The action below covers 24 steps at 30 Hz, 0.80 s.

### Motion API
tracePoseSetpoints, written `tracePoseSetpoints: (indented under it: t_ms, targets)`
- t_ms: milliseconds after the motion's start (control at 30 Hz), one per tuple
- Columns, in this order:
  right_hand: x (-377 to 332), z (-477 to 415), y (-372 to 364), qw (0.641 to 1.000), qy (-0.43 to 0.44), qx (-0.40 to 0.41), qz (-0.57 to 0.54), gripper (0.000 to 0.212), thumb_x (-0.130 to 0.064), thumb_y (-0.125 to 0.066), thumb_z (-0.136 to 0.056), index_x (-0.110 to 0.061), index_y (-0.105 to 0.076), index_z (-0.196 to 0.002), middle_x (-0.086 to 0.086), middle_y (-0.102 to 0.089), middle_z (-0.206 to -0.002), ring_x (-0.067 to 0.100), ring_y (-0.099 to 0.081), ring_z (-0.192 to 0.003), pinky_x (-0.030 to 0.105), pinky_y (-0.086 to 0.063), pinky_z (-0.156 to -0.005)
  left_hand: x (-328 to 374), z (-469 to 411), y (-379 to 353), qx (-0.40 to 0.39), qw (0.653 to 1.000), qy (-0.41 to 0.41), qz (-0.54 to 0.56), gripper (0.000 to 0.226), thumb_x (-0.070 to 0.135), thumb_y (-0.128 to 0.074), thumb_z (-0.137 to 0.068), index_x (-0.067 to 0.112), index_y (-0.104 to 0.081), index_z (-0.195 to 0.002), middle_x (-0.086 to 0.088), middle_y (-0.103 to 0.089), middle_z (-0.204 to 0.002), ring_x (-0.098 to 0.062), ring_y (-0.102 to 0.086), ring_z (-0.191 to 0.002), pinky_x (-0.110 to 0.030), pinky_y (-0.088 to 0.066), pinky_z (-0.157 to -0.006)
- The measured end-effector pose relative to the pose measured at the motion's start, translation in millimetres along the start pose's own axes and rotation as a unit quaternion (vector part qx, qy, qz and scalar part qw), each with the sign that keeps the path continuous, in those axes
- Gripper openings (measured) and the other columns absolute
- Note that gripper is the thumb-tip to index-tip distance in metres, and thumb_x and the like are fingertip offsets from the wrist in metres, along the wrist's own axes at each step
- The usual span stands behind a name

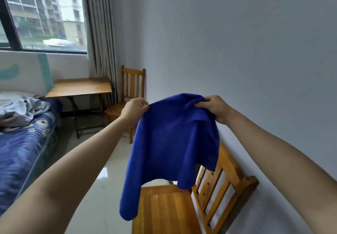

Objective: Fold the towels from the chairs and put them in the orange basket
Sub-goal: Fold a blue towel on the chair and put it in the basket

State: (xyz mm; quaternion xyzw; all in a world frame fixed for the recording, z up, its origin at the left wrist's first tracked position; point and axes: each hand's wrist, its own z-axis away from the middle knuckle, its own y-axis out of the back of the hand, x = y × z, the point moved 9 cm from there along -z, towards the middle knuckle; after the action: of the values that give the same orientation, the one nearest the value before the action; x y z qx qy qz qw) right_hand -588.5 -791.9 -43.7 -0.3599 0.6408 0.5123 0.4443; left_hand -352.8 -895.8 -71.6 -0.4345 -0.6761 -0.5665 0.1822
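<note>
A blue towel (pixel 171 148) hangs in the air in front of me, held by its top edge. My left hand (pixel 135 109) pinches its upper left corner. My right hand (pixel 216 107) grips the bunched upper right corner. The towel's lower part drapes down over the seat of a wooden chair (pixel 209 193) that stands against the right wall. A second wooden chair (pixel 130 91) stands farther back by the curtain, with no towel on it. The orange basket is not in view.
A wooden table (pixel 80 87) stands below the window at the back left. A bed (pixel 23 142) with blue bedding and crumpled cloth runs along the left side. Glossy tiled floor (pixel 98 188) lies between the bed and the chairs. A plain wall fills the right.
</note>
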Motion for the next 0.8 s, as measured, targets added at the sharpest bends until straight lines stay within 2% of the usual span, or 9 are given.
tracePoseSetpoints:
  t_ms: [100, 200, 300, 367, 467, 600, 700, 733, 800]
  targets:
    - [-7.5, -2.1, -22.3, 0.999, -0.004, -0.028, 0.029, 0.01, -0.005, -0.06, -0.087, -0.007, -0.063, -0.077, 0.006, -0.062, -0.076, 0.015, -0.057, -0.067, 0.013, -0.049, -0.054, 6.3, 12.5, -18.2, -0.02, 0.998, -0.049, -0.033, 0.036, 0.018, -0.066, -0.084, 0.012, -0.057, -0.119, -0.008, -0.062, -0.107, -0.019, -0.06, -0.093, -0.035, -0.052, -0.083]
    - [3.6, -5.6, -43.2, 0.996, -0.033, -0.055, 0.064, 0.013, -0.009, -0.06, -0.088, -0.008, -0.062, -0.075, 0.006, -0.06, -0.074, 0.015, -0.055, -0.064, 0.013, -0.048, -0.05, 27.9, 40.6, -23.8, 0.024, 0.986, -0.166, -0.014, 0.039, 0.019, -0.07, -0.081, 0.011, -0.058, -0.117, -0.001, -0.059, -0.1, -0.014, -0.058, -0.086, -0.034, -0.054, -0.08]
    - [15.4, -8.8, -57.1, 0.993, -0.057, -0.078, 0.068, 0.012, -0.016, -0.058, -0.091, -0.006, -0.062, -0.084, 0.007, -0.062, -0.078, 0.016, -0.057, -0.066, 0.017, -0.048, -0.056, 49.3, 74.6, -36.0, 0.029, 0.944, -0.316, -0.086, 0.05, 0.04, -0.07, -0.075, 0.013, -0.058, -0.115, -0.003, -0.063, -0.097, -0.015, -0.061, -0.08, -0.033, -0.055, -0.073]
    - [20.2, -8.4, -64.4, 0.99, -0.065, -0.099, 0.077, 0.014, -0.018, -0.055, -0.092, -0.005, -0.061, -0.089, 0.008, -0.062, -0.08, 0.016, -0.058, -0.068, 0.019, -0.049, -0.061, 57.5, 87.4, -44.9, 0.05, 0.905, -0.39, -0.161, 0.058, 0.056, -0.058, -0.073, 0.018, -0.052, -0.116, -0.005, -0.066, -0.095, -0.017, -0.063, -0.079, -0.03, -0.054, -0.068]
    - [26.9, -7.2, -72.2, 0.988, -0.065, -0.118, 0.072, 0.021, -0.019, -0.053, -0.093, 0.0, -0.061, -0.099, 0.012, -0.063, -0.086, 0.018, -0.06, -0.074, 0.024, -0.05, -0.068, 68.1, 96.8, -53.0, 0.104, 0.857, -0.451, -0.224, 0.043, 0.05, -0.051, -0.077, 0.019, -0.056, -0.107, -0.006, -0.066, -0.093, -0.019, -0.061, -0.08, -0.03, -0.054, -0.065]
    - [41.2, -6.5, -67.3, 0.99, -0.073, -0.108, 0.05, 0.023, -0.022, -0.053, -0.094, -0.001, -0.062, -0.099, 0.01, -0.063, -0.084, 0.016, -0.059, -0.076, 0.023, -0.048, -0.069, 74.6, 81.1, -47.5, 0.1, 0.882, -0.422, -0.183, 0.026, 0.029, -0.051, -0.081, 0.014, -0.072, -0.08, -0.006, -0.068, -0.093, -0.016, -0.049, -0.092, -0.033, -0.054, -0.068]
    - [61.3, 1.3, -62.4, 0.988, -0.086, -0.119, 0.047, 0.022, -0.026, -0.052, -0.094, -0.009, -0.062, -0.086, 0.005, -0.06, -0.076, 0.012, -0.054, -0.069, 0.02, -0.045, -0.062, 84.7, 63.9, -46.9, -0.033, 0.929, -0.351, -0.108, 0.017, 0.015, -0.056, -0.088, 0.008, -0.07, -0.094, -0.006, -0.069, -0.098, -0.017, -0.058, -0.095, -0.016, -0.045, -0.079]
    - [70.3, 4.9, -61.4, 0.987, -0.094, -0.124, 0.043, 0.021, -0.025, -0.051, -0.095, -0.01, -0.062, -0.084, 0.004, -0.059, -0.074, 0.011, -0.053, -0.066, 0.019, -0.044, -0.058, 86.7, 57.3, -47.2, -0.085, 0.942, -0.311, -0.089, 0.017, 0.01, -0.056, -0.089, 0.006, -0.068, -0.1, -0.006, -0.068, -0.101, -0.015, -0.06, -0.093, -0.007, -0.042, -0.076]
    - [89.1, 12.7, -60.5, 0.986, -0.114, -0.124, 0.016, 0.014, -0.02, -0.051, -0.095, -0.012, -0.061, -0.092, 0.003, -0.06, -0.076, 0.01, -0.051, -0.062, 0.018, -0.044, -0.053, 94.3, 46.0, -45.2, -0.158, 0.947, -0.263, -0.092, 0.019, 0.006, -0.053, -0.09, 0.005, -0.065, -0.105, -0.007, -0.067, -0.102, -0.011, -0.058, -0.089, -0.004, -0.041, -0.068]
